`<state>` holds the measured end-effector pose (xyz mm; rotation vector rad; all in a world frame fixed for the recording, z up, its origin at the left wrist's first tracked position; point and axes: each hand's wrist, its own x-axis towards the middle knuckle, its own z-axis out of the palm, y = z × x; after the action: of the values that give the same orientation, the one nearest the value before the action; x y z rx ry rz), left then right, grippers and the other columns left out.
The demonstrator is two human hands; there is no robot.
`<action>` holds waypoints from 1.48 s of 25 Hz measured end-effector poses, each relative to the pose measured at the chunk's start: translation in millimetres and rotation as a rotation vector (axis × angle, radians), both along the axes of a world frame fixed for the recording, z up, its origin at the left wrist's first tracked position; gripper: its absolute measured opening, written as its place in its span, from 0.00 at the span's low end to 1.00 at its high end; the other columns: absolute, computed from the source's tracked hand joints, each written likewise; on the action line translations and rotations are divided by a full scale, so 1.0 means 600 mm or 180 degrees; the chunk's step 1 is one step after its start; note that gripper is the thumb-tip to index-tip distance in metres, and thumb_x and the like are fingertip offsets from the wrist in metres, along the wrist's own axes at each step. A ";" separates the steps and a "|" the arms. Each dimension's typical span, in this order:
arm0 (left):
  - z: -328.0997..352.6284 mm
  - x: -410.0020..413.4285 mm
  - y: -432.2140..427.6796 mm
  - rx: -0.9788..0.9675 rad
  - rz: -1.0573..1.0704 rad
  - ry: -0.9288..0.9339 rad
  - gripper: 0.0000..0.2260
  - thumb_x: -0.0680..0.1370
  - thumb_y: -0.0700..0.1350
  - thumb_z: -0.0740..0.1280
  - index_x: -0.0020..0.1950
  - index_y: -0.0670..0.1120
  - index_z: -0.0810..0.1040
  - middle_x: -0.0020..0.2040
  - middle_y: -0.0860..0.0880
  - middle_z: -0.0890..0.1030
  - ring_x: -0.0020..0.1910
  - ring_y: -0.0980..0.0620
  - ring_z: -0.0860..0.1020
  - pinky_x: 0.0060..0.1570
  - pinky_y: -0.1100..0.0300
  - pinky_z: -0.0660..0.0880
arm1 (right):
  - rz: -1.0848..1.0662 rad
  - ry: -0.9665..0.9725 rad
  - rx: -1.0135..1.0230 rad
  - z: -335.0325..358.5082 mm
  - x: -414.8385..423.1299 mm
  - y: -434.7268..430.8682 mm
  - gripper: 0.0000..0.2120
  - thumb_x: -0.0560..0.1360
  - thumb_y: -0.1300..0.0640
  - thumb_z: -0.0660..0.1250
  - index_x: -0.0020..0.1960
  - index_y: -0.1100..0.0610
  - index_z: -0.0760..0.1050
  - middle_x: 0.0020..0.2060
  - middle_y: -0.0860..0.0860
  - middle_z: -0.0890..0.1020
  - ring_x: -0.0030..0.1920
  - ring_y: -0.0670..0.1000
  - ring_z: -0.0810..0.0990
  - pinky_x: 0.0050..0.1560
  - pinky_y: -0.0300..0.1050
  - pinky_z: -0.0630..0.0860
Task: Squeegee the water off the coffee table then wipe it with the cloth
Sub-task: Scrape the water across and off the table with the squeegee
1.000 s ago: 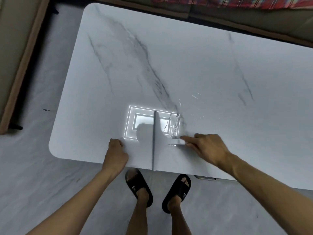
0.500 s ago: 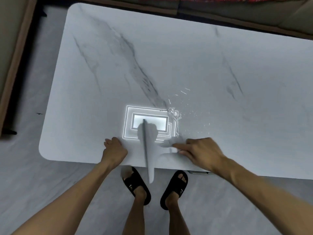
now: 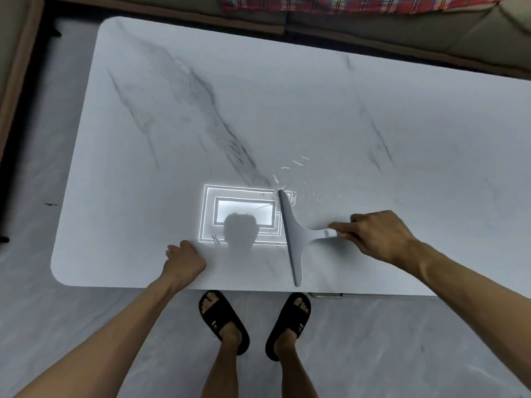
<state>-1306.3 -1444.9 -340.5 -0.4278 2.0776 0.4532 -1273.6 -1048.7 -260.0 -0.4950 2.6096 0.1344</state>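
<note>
A white marble-patterned coffee table (image 3: 316, 110) fills the view. My right hand (image 3: 379, 235) grips the handle of a grey squeegee (image 3: 293, 237), whose long blade lies on the tabletop near the front edge and runs away from me. Water droplets (image 3: 298, 179) glisten just beyond the blade's far tip. My left hand (image 3: 184, 259) rests as a loose fist on the table near the front edge, left of the squeegee, holding nothing. No cloth is in view.
A bright ceiling-light reflection (image 3: 244, 215) shines on the table between my hands. A sofa with a red plaid fabric (image 3: 359, 2) runs along the far side. My feet in black sandals (image 3: 224, 320) stand on the grey floor at the table's front edge.
The squeegee has moved to the right across the table and back onto the top, its blade end no longer overhanging the front edge. My right hand moved right with it; my left hand stayed put.
</note>
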 end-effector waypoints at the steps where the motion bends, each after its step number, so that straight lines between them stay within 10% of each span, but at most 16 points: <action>1: 0.002 -0.002 -0.002 0.0030 -0.0004 -0.0062 0.17 0.75 0.33 0.56 0.64 0.35 0.64 0.73 0.30 0.57 0.74 0.34 0.57 0.70 0.44 0.62 | -0.0053 0.0046 0.0100 0.011 -0.001 0.012 0.16 0.81 0.41 0.48 0.64 0.35 0.69 0.38 0.45 0.76 0.36 0.52 0.79 0.29 0.41 0.62; 5: 0.013 -0.003 -0.008 0.0231 0.0287 0.0037 0.13 0.74 0.32 0.57 0.58 0.37 0.67 0.70 0.31 0.64 0.71 0.36 0.63 0.66 0.46 0.67 | -0.0033 0.0275 0.0126 0.052 -0.007 0.003 0.14 0.80 0.42 0.53 0.61 0.36 0.73 0.33 0.45 0.76 0.31 0.53 0.78 0.27 0.41 0.60; 10: 0.024 0.009 -0.003 0.0185 0.0972 0.0718 0.06 0.75 0.36 0.54 0.48 0.46 0.66 0.43 0.42 0.77 0.38 0.45 0.75 0.31 0.56 0.67 | 0.0753 -0.0090 -0.0770 0.010 -0.038 -0.155 0.14 0.81 0.44 0.55 0.63 0.39 0.73 0.39 0.48 0.80 0.35 0.56 0.80 0.30 0.42 0.65; 16: 0.008 0.019 0.028 0.0083 0.1287 0.0841 0.05 0.76 0.41 0.57 0.44 0.51 0.65 0.42 0.48 0.75 0.38 0.50 0.75 0.30 0.57 0.66 | 0.1074 -0.0678 -0.0831 -0.066 -0.109 -0.233 0.15 0.82 0.47 0.52 0.67 0.40 0.69 0.47 0.51 0.79 0.46 0.59 0.80 0.39 0.49 0.76; 29: -0.003 0.016 0.192 -0.0070 0.1042 0.0678 0.09 0.72 0.34 0.60 0.49 0.44 0.66 0.49 0.45 0.70 0.37 0.52 0.70 0.34 0.57 0.65 | -0.0566 0.0211 -0.0215 -0.010 -0.113 0.206 0.18 0.80 0.39 0.46 0.66 0.33 0.66 0.35 0.44 0.76 0.36 0.50 0.80 0.32 0.43 0.71; 37: 0.030 0.039 0.093 -0.0451 0.1979 0.1346 0.06 0.75 0.36 0.58 0.49 0.45 0.68 0.41 0.46 0.76 0.36 0.47 0.74 0.31 0.57 0.67 | 0.0579 -0.0258 -0.1145 -0.001 -0.097 -0.046 0.16 0.81 0.42 0.53 0.67 0.37 0.70 0.42 0.47 0.81 0.40 0.55 0.82 0.35 0.46 0.75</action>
<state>-1283.0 -1389.3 -322.4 -1.1598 2.3652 0.8163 -1332.1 -1076.3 -260.4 -0.8439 2.5122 -0.2959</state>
